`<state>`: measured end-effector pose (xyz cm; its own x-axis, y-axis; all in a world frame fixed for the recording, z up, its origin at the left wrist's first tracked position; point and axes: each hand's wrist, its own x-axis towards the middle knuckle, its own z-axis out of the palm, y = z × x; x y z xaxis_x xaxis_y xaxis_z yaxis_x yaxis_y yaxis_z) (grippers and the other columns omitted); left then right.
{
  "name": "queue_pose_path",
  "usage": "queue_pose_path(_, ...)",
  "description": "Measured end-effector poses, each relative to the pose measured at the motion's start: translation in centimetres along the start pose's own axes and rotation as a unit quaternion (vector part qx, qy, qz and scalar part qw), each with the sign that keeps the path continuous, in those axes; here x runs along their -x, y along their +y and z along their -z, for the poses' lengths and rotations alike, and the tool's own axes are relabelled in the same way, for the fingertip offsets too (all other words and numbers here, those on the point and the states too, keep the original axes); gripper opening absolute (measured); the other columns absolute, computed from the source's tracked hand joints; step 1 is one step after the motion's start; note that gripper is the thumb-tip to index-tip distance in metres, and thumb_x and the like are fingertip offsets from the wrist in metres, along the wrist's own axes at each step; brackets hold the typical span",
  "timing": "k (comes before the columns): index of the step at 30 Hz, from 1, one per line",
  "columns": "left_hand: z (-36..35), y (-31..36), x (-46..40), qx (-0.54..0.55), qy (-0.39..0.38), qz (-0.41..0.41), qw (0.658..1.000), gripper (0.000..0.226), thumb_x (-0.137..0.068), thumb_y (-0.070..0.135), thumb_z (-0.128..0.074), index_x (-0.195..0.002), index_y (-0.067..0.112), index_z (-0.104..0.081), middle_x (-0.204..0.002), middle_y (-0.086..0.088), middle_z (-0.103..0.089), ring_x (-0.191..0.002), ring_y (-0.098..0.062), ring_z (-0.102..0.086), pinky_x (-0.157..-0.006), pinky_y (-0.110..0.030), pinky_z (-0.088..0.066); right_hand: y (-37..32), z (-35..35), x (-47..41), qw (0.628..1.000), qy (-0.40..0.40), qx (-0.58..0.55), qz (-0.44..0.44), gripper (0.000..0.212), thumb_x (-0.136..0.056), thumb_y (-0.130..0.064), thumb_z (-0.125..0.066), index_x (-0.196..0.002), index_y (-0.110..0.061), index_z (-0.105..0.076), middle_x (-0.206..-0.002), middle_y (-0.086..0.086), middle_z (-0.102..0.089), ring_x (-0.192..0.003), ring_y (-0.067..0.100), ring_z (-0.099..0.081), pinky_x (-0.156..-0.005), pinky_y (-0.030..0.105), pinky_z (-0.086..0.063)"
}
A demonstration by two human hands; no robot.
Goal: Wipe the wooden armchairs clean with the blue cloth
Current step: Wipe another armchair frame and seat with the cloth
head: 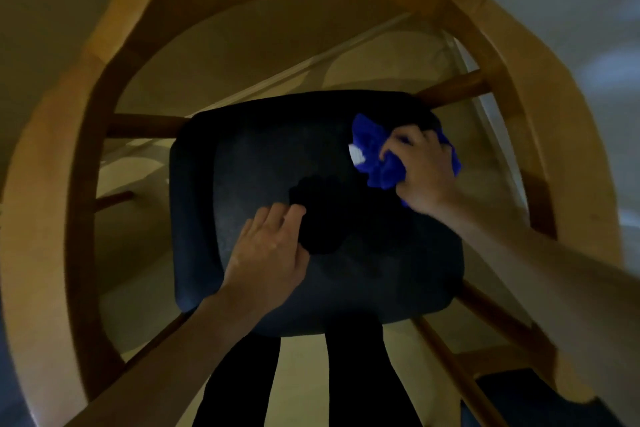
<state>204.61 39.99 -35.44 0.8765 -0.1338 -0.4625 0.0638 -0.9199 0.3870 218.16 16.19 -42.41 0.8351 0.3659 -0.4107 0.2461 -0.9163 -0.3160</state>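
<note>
The person looks straight down at a wooden chair [114, 55] with a dark seat [263, 156]. The right hand [424, 170] has its fingers curled round the bunched blue cloth [372, 152] and presses it on the far right corner of the seat. A small white tag [356, 153] pokes out of the cloth. The cloth is bunched up, likely so the hand can push hard and rub with a thick pad.

The left hand [268, 253] lies flat on the near left part of the seat, fingers loose and holding nothing. It probably keeps the chair from sliding while the other hand rubs.

The cloth sits close to the seat's far edge, just beside a wooden rail [453, 92] that joins the curved frame. There is little room to go farther that way. The wide middle of the seat is bare, so the cloth could sweep back toward the left hand. The curved arms ring the seat with open gaps between, where the floor [242, 55] shows. A second dark seat [519, 399] peeks in at the lower right. The person's dark legs [349, 374] stand in front.
</note>
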Motion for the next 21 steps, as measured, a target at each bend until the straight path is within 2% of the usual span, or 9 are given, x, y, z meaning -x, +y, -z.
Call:
queue_pose_path(6,-0.5,1.0,-2.0,0.011,0.013,-0.015,1.0,0.043,-0.088,0.027,-0.054,-0.128,0.014,-0.048,-0.112,-0.005,-0.054,-0.1,-0.023,-0.049,-0.087,-0.036,-0.042,-0.9,-4.4,11.6,0.997,-0.057,-0.044,-0.043,0.043,-0.061,-0.018,-0.076,-0.094,-0.036,-0.054,-0.122,-0.009,-0.045,-0.108,0.024,-0.044,-0.089,0.046,-0.035)
queue_pose_path(11,-1.4,1.6,-1.5,0.013,-0.004,-0.02,1.0,0.043,-0.086,0.024,-0.06,-0.126,0.012,-0.051,-0.109,-0.006,-0.056,-0.096,-0.022,-0.051,-0.082,-0.035,-0.043,-2.3,-4.4,14.6,0.979,-0.156,-0.117,-0.065,0.041,-0.07,-0.017,-0.069,-0.102,-0.038,-0.055,-0.126,-0.018,-0.038,-0.115,0.015,-0.039,-0.096,0.04,-0.032)
queue_pose_path(13,-1.8,1.8,-1.0,0.029,-0.006,-0.02,0.999,0.04,-0.085,0.022,-0.063,-0.122,0.01,-0.054,-0.105,-0.006,-0.057,-0.092,-0.024,-0.053,-0.08,-0.036,-0.044,-2.6,-2.9,13.4,0.982,-0.105,-0.138,-0.074,0.049,-0.07,-0.013,-0.069,-0.109,-0.037,-0.053,-0.129,-0.017,-0.039,-0.118,0.017,-0.04,-0.1,0.045,-0.036)
queue_pose_path(16,-1.9,2.1,-0.6,0.041,0.009,-0.019,0.999,0.033,-0.086,0.021,-0.063,-0.117,0.01,-0.057,-0.098,-0.004,-0.058,-0.087,-0.024,-0.055,-0.077,-0.037,-0.046,-1.6,0.4,8.1,0.98,0.103,-0.133,-0.106,0.06,-0.071,-0.014,-0.069,-0.125,-0.035,-0.05,-0.142,-0.01,-0.04,-0.123,0.026,-0.044,-0.103,0.05,-0.04)
queue_pose_path(18,-2.0,2.0,-0.6,0.041,0.018,-0.016,0.999,0.03,-0.089,0.023,-0.058,-0.116,0.009,-0.058,-0.096,-0.004,-0.059,-0.086,-0.024,-0.055,-0.078,-0.038,-0.046,-0.3,2.6,3.4,0.974,0.191,-0.057,-0.105,0.065,-0.072,-0.012,-0.066,-0.131,-0.033,-0.05,-0.148,-0.007,-0.039,-0.124,0.031,-0.043,-0.102,0.05,-0.04)
queue_pose_path(19,-1.9,1.9,-0.6,0.039,0.019,-0.013,0.999,0.03,-0.09,0.024,-0.058,-0.116,0.009,-0.058,-0.096,-0.004,-0.059,-0.087,-0.024,-0.056,-0.079,-0.038,-0.047,0.3,3.3,1.4,0.979,0.185,0.006,-0.09,0.069,-0.071,-0.01,-0.066,-0.135,-0.032,-0.048,-0.15,-0.005,-0.037,-0.124,0.033,-0.042,-0.1,0.05,-0.039)
queue_pose_path(21,-1.8,1.7,-0.7,0.034,0.016,-0.008,0.999,0.031,-0.09,0.022,-0.061,-0.118,0.009,-0.058,-0.099,-0.004,-0.06,-0.091,-0.026,-0.057,-0.082,-0.04,-0.046,1.9,3.0,-0.7,0.987,0.108,0.109,-0.046,0.08,-0.075,-0.008,-0.068,-0.145,-0.033,-0.037,-0.154,-0.002,-0.031,-0.128,0.034,-0.038,-0.101,0.051,-0.035)
